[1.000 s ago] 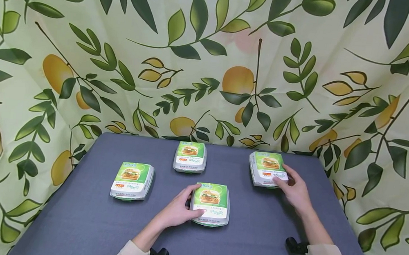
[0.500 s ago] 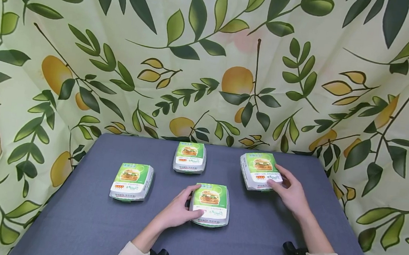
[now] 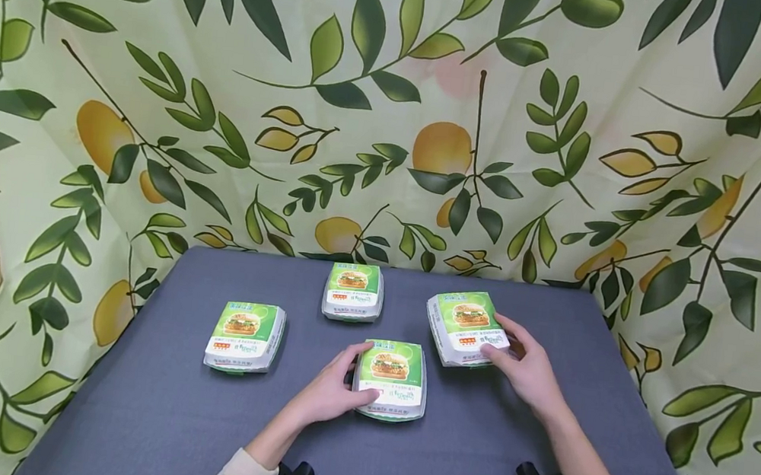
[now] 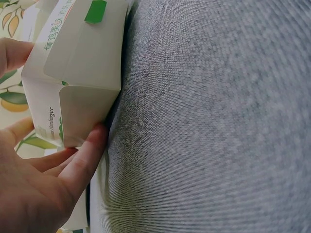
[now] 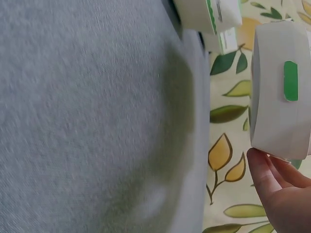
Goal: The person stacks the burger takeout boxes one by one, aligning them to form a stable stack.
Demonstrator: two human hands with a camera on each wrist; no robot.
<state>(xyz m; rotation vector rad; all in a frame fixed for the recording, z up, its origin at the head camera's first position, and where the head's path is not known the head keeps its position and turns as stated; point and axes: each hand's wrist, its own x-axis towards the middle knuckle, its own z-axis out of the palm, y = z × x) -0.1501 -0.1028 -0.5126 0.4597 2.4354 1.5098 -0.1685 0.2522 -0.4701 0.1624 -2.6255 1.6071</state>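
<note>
My right hand (image 3: 528, 368) grips the right side of a green and white burger box (image 3: 465, 327), thumb at the near corner. In the right wrist view this burger box (image 5: 279, 116) is raised off the cloth, its green tab showing. Front and centre, a second burger box (image 3: 392, 380) sits on the table, and my left hand (image 3: 332, 386) holds its left side between thumb and fingers. The left wrist view shows fingers (image 4: 90, 153) at the lower edge of that burger box (image 4: 73, 73), which rests on the cloth.
Two more burger boxes stand on the dark blue tablecloth (image 3: 150, 414): the back burger box (image 3: 353, 293) and the left burger box (image 3: 245, 337). A leaf-and-fruit patterned curtain (image 3: 377, 130) closes off the back and sides.
My right hand has carried its burger box to the left and nearer to me, so it is closer to the centre box. My left hand and the other boxes have stayed put.
</note>
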